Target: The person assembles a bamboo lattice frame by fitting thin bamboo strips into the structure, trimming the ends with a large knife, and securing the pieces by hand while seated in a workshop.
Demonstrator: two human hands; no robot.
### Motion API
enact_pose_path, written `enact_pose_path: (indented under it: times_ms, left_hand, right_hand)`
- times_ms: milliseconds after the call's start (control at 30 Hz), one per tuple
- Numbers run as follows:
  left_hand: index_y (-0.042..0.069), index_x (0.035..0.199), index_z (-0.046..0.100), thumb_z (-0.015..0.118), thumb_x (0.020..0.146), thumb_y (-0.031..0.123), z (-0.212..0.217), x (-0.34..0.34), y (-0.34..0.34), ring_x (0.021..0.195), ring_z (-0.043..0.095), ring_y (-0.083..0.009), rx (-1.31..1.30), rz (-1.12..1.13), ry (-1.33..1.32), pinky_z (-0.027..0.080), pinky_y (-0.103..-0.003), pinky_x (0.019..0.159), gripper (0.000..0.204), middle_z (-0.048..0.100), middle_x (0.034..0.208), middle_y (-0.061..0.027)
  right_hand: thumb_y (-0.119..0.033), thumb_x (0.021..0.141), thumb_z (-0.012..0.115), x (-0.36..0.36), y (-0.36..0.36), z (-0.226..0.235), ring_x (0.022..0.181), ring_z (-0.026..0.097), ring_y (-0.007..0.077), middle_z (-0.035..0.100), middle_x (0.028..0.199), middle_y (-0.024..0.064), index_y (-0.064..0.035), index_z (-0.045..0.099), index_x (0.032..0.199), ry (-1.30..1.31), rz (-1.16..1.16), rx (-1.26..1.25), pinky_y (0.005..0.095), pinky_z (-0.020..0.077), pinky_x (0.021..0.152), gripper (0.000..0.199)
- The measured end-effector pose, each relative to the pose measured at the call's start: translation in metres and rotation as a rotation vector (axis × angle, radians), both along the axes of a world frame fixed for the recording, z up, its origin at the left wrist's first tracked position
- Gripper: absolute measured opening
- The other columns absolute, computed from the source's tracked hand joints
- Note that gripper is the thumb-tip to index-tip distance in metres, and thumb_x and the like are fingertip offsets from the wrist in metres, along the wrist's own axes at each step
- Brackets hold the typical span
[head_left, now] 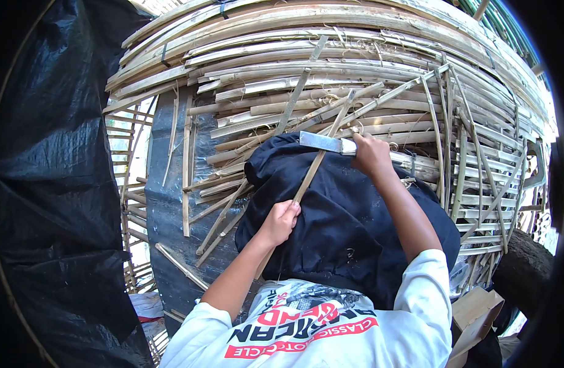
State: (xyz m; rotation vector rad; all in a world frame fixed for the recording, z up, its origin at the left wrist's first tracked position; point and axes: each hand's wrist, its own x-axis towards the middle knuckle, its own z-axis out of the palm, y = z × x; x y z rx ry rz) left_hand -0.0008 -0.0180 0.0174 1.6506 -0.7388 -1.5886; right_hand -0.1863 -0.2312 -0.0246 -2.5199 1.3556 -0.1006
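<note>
My left hand (pixel 280 222) is closed round a long bamboo strip (pixel 310 174), which slants up and away from my lap. In my right hand (pixel 372 154) is a knife (pixel 320 141) with a broad, square-ended metal blade and a pale section near the grip; my fingers hide most of its handle. The blade lies across the strip, well beyond my left hand, and appears to touch it. Dark cloth (pixel 349 214) covers my lap beneath both hands. The strip's lower end runs down beside my left forearm.
Split bamboo lengths (pixel 306 81) lie piled in front of me, with thin curled shavings among them. Loose strips (pixel 223 221) rest on a dark sheet (pixel 162 214) to the left. Black sheeting (pixel 61 184) hangs at far left. At lower right are a cardboard box (pixel 475 316) and a dark log (pixel 527 264).
</note>
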Motion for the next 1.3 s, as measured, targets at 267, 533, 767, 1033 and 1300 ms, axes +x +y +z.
enact_pose_path:
  times_ms: [267, 533, 767, 1033, 1300]
  left_hand:
    - [0.010, 0.077, 0.046, 0.039, 0.103, 0.028, -0.006, -0.004, 0.000, 0.046, 0.034, -0.0039, -0.057, 0.002, -0.061, 0.028, -0.022, 0.040, 0.032, 0.040, 0.060, 0.0046]
    - [0.009, 0.076, 0.046, 0.039, 0.103, 0.029, -0.017, -0.003, 0.005, 0.048, 0.035, -0.0039, -0.095, 0.000, -0.096, 0.029, -0.022, 0.042, 0.033, 0.041, 0.060, 0.0044]
    - [0.004, 0.075, 0.049, 0.040, 0.103, 0.021, -0.013, -0.003, 0.002, 0.055, 0.038, -0.0053, -0.075, -0.015, -0.112, 0.034, -0.026, 0.052, 0.034, 0.042, 0.061, 0.0035]
    - [0.007, 0.076, 0.047, 0.040, 0.103, 0.025, -0.019, -0.001, 0.007, 0.056, 0.038, -0.0051, -0.130, -0.056, -0.191, 0.033, -0.025, 0.052, 0.033, 0.041, 0.062, 0.0040]
    - [0.005, 0.075, 0.047, 0.038, 0.104, 0.022, -0.020, -0.008, 0.005, 0.055, 0.037, -0.0052, -0.221, -0.047, -0.265, 0.033, -0.025, 0.051, 0.034, 0.041, 0.062, 0.0038]
  right_hand:
    - [-0.011, 0.076, 0.060, -0.002, 0.003, -0.002, 0.079, 0.069, 0.0381, 0.066, 0.084, 0.0195, -0.0058, 0.062, 0.093, -0.015, 0.027, -0.025, 0.0472, 0.0553, 0.069, 0.017]
    - [-0.011, 0.071, 0.064, 0.003, -0.004, 0.002, 0.075, 0.069, 0.0359, 0.067, 0.088, 0.0206, -0.0048, 0.062, 0.092, -0.024, 0.161, -0.048, 0.0474, 0.0549, 0.066, 0.022]
    - [-0.011, 0.070, 0.066, -0.006, -0.029, 0.001, 0.071, 0.068, 0.0368, 0.065, 0.081, 0.0186, -0.0069, 0.061, 0.090, -0.095, -0.204, -0.106, 0.0479, 0.0545, 0.064, 0.021]
    - [-0.010, 0.062, 0.069, -0.010, -0.024, -0.004, 0.079, 0.068, 0.0388, 0.067, 0.084, 0.0172, -0.0069, 0.061, 0.086, -0.058, -0.210, 0.010, 0.0491, 0.0538, 0.070, 0.026]
    - [-0.013, 0.072, 0.066, -0.020, -0.028, -0.005, 0.084, 0.068, 0.0389, 0.069, 0.088, 0.0212, -0.0049, 0.064, 0.094, -0.114, -0.101, 0.050, 0.0485, 0.0543, 0.075, 0.023]
